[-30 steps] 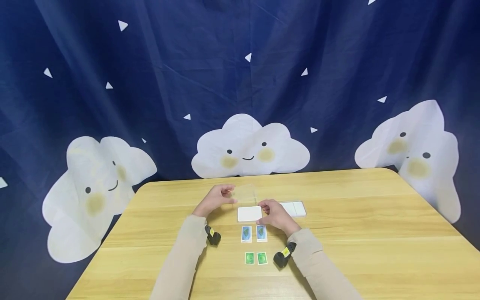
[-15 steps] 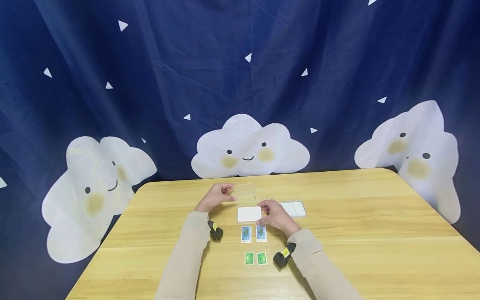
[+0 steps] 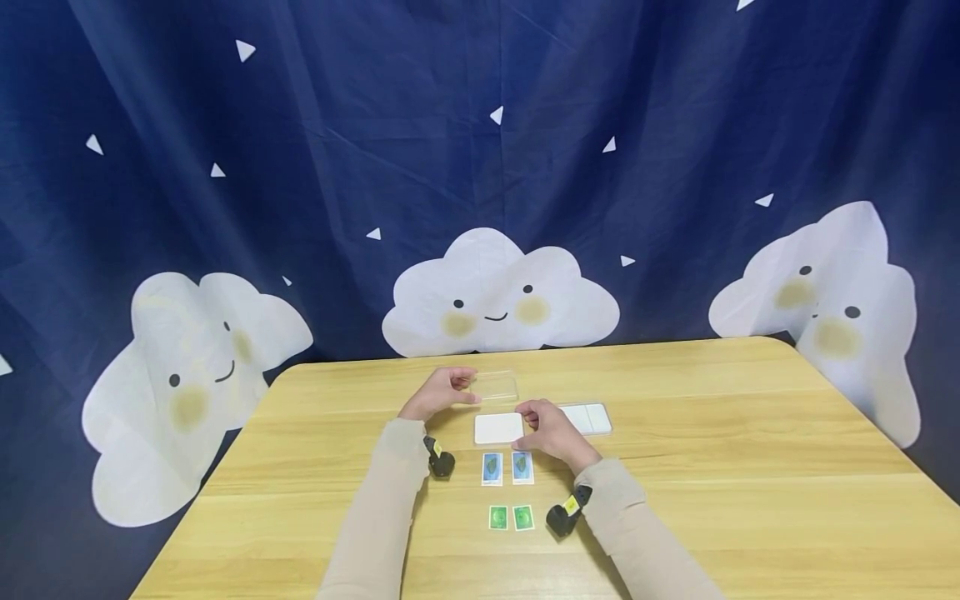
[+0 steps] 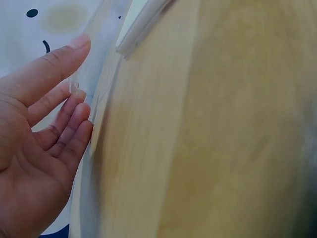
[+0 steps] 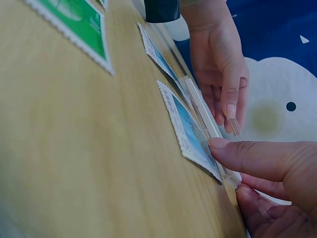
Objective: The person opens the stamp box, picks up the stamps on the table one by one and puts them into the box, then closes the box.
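1. Since the earlier frame, the left hand and the clear cover have shifted slightly toward the right edge of the tabletop; the right hand has hardly moved.
2. Near the far edge, the left hand pinches the cover by its left end, thumb against fingers with only a thin gap between, remaining fingers loosely bent. Holding just the end probably spares its clear face from fingerprints. (Whether the cover touches the wood, I cannot tell.)
3. Nearer the front edge than the cover lies the white case, flat. The right hand spans its right end, moderately spread, thumb at the near corner and fingers at the far one. That grip seems meant to steady it while leaving its white face uncovered.
4. Toward the right edge, just beyond the right hand, a second case lies flat, perhaps set aside to leave working room.
5. Between the white case and the front edge sit two blue stamps side by side, then two green stamps closer to that edge. Pairing by colour presumably keeps them sorted and within easy reach.
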Demonstrator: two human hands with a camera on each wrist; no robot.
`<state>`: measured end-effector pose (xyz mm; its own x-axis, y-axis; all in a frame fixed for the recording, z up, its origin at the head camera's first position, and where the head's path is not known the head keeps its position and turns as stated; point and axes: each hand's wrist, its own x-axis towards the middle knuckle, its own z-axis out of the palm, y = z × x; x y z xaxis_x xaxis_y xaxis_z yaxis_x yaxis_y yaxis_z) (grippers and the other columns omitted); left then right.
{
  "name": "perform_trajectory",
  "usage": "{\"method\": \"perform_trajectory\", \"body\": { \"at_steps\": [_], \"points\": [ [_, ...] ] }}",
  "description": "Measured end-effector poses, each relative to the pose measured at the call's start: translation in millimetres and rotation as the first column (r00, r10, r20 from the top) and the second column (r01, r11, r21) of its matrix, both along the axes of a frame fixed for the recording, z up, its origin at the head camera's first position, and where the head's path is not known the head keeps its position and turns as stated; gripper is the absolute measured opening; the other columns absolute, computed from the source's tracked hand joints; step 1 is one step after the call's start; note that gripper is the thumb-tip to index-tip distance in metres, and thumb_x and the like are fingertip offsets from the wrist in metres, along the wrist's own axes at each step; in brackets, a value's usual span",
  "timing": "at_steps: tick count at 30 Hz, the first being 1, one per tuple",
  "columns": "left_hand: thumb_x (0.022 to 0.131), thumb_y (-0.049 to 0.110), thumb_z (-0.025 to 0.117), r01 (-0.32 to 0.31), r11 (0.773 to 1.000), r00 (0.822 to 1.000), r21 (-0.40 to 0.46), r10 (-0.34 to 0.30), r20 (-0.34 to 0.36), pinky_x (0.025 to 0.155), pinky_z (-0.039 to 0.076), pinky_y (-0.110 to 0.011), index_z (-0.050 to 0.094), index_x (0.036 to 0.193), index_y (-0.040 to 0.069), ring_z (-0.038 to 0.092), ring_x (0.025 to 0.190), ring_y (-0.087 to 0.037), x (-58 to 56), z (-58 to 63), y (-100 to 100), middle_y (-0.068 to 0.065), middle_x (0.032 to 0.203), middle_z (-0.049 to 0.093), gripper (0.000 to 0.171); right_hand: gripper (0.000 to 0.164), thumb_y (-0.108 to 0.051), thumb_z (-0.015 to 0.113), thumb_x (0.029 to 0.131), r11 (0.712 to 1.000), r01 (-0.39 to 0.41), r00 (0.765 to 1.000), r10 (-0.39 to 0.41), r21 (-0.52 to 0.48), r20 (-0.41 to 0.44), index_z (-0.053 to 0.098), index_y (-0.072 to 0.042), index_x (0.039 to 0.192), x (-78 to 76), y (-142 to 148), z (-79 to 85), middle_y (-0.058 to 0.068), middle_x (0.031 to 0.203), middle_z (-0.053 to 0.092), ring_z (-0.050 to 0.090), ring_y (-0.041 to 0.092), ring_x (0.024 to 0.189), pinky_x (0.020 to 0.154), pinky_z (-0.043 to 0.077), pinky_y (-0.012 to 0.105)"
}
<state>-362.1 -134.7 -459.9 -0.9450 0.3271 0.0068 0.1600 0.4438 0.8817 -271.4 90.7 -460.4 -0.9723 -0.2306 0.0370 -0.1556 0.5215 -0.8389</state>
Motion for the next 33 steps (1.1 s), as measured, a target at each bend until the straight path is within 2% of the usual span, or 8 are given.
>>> {"method": "perform_trajectory", "body": {
  "at_steps": [3, 16, 25, 33],
  "points": [
    [0.073, 0.004, 0.077, 0.002, 1.000, 1.000, 0.000, -0.002, 0.001, 0.097, 0.042, -0.038, 0.057, 0.124, -0.005, 0.054, 0.105, -0.025, -0.1, 0.0, 1.3, -0.015, 0.120, 0.061, 0.056, 0.054, -0.003, 0.082, 0.066, 1.000, 0.020, 0.999, -0.020, -0.004, 0.028, 0.060, 0.004, 0.115, -3.1, -1.4, -3.0, 0.011, 0.104, 0.057, 0.053, 0.024, 0.097, 0.091, 0.044, 0.041],
    [0.071, 0.001, 0.077, 0.002, 0.999, 1.000, -0.036, -0.002, -0.001, 0.102, 0.039, -0.037, 0.054, 0.127, -0.006, 0.053, 0.114, -0.028, 2.6, 0.1, 4.1, -0.018, 0.128, 0.057, 0.060, 0.055, -0.003, 0.082, 0.066, 0.999, 0.041, 0.998, -0.042, 0.021, 0.044, 0.060, 0.002, 0.116, -1.8, -4.5, -0.8, 0.009, 0.105, 0.057, 0.053, 0.023, 0.097, 0.091, 0.044, 0.041],
    [0.071, -0.001, 0.077, -0.056, 0.998, 0.998, 0.029, 0.055, 0.028, 0.101, 0.039, -0.039, 0.056, 0.126, -0.004, 0.053, 0.111, -0.027, 7.5, 1.2, 5.0, -0.016, 0.124, 0.060, 0.059, 0.056, -0.004, 0.082, 0.066, 0.999, 0.043, 0.997, -0.044, 0.021, 0.059, 0.060, 0.001, 0.117, -2.6, -4.7, -2.9, 0.009, 0.106, 0.057, 0.053, 0.023, 0.098, 0.092, 0.044, 0.040],
    [0.071, -0.001, 0.077, -0.065, 0.997, 0.998, 0.035, 0.065, 0.020, 0.102, 0.039, -0.038, 0.056, 0.126, -0.004, 0.054, 0.112, -0.027, 8.3, 0.3, 6.2, -0.016, 0.124, 0.060, 0.059, 0.056, -0.003, 0.082, 0.066, 0.999, 0.043, 0.998, -0.044, 0.016, 0.054, 0.059, 0.001, 0.117, -2.5, -4.3, -2.4, 0.010, 0.108, 0.058, 0.053, 0.023, 0.099, 0.093, 0.044, 0.041]
  ]
}}
